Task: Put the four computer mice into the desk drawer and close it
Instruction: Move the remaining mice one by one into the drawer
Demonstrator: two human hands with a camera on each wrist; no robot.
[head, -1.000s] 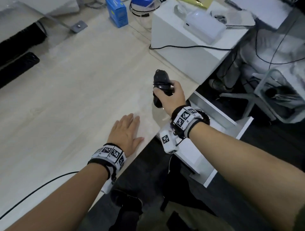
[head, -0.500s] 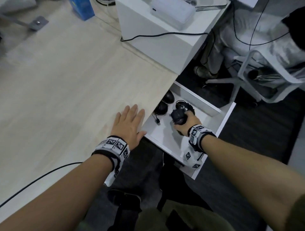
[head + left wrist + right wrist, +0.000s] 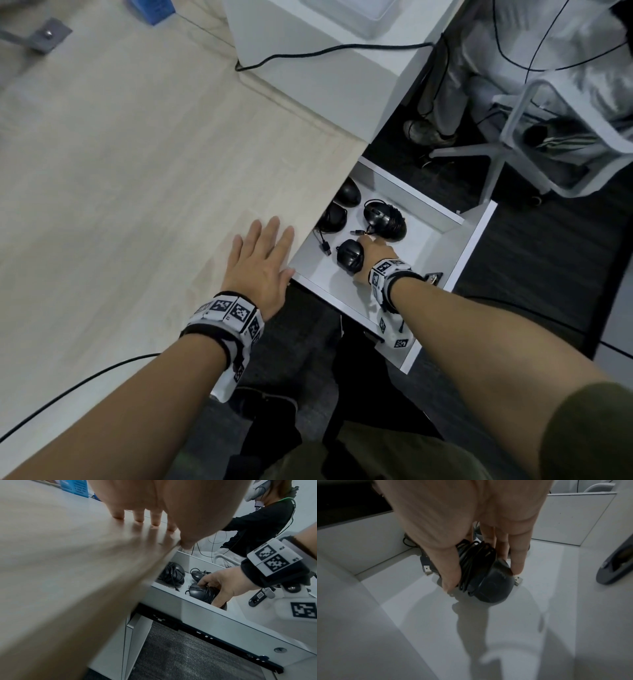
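Observation:
The white desk drawer stands pulled out below the wooden desk's edge. Three black mice lie in it: one at the back, one under the desk edge, and one with its cable wound round it. My right hand holds a fourth black mouse on the drawer floor, thumb and fingers curled round its cable-wrapped body. My left hand rests flat on the desk top by the edge, fingers straight.
A white cabinet with a black cable across it stands on the desk's far right. A blue box sits at the far edge. Beyond the drawer are a white chair base, a seated person's foot and dark floor.
My right hand has carried the mouse from above the desk edge down into the drawer, onto its floor. The left hand has stayed flat on the desk.

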